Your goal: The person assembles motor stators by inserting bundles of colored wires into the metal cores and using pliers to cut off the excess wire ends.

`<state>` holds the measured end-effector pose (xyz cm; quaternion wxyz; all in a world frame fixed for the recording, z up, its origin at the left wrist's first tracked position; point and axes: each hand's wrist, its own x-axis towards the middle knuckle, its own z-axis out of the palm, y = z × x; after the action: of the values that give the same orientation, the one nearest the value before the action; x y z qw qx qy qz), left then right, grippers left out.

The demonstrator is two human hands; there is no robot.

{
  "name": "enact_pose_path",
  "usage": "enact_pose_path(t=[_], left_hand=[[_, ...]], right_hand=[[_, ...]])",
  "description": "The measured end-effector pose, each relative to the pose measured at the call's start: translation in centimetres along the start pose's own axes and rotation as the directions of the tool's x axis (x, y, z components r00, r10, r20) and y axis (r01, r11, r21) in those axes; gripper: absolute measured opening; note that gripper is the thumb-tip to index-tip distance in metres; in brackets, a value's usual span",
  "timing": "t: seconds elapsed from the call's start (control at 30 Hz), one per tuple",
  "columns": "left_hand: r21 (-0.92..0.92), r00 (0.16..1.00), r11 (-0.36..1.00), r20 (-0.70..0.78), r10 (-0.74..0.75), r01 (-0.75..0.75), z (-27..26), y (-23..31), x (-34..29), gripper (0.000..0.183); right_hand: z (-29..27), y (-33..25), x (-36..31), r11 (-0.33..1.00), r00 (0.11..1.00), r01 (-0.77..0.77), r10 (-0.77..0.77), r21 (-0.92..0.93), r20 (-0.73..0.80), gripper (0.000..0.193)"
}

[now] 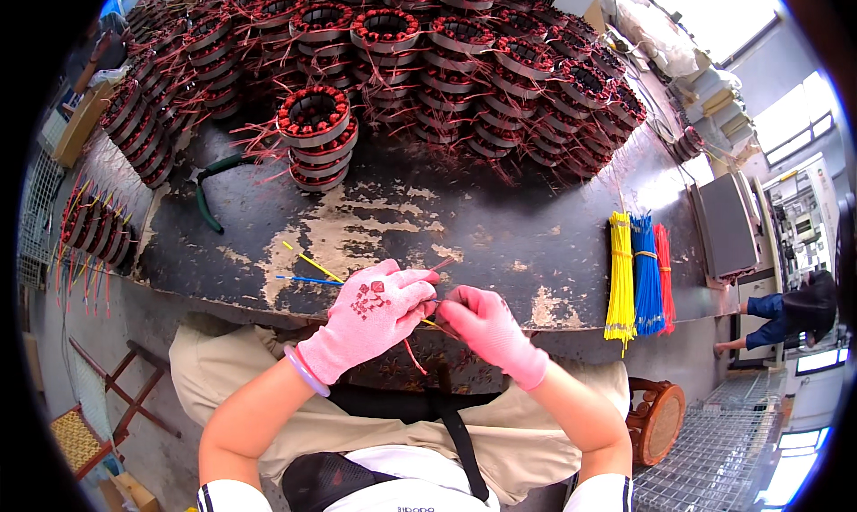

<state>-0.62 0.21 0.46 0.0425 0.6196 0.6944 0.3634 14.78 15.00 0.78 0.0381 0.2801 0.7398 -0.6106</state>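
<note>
Both my hands wear pink gloves and meet just over the table's front edge. My left hand (379,311) is closed, with fingers pinched around thin wires. A yellow wire (314,263) and a blue wire (308,281) stick out to its left, and a red one (414,356) hangs below it. Close beside it, my right hand (491,329) pinches the other end of the wires, thumb and fingers together. The fingers hide the spot where the wires meet. Ahead stands a short stack of ring-shaped motor stators (317,137) with red copper windings and loose leads.
Many stacked stators (384,30) fill the table's back. Green-handled pliers (210,199) lie left on the worn black table (500,235). Yellow (620,280), blue (647,275) and red wire bundles (664,275) lie at right. More stators (98,231) sit at left; another person (794,311) is far right.
</note>
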Motion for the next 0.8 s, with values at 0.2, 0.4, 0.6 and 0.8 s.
enact_pose_path(t=[0.2,0.4,0.6,0.8], left_hand=[[-0.020,1.000,1.000,-0.030,0.005,-0.005,0.4,-0.4,-0.3,0.013],[-0.017,1.000,1.000,-0.021,-0.001,0.000,0.3,-0.4,-0.2,0.015],[-0.024,1.000,0.999,-0.012,0.025,-0.025,0.1,-0.5,-0.5,0.015],[-0.025,1.000,1.000,0.015,-0.002,0.002,-0.2,-0.4,-0.2,0.011]], right_hand=[[-2.3,-1.9,0.0,0.800,0.968,0.241,-0.238,-0.550,0.079,0.016],[-1.6,-1.7,0.0,0.053,0.725,0.451,-0.604,-0.891,0.331,0.018],[-1.2,-1.3,0.6,0.996,0.989,-0.061,0.052,0.067,0.136,0.015],[-1.4,-0.7,-0.9,0.558,0.785,0.399,-0.618,-0.728,-0.044,0.021]])
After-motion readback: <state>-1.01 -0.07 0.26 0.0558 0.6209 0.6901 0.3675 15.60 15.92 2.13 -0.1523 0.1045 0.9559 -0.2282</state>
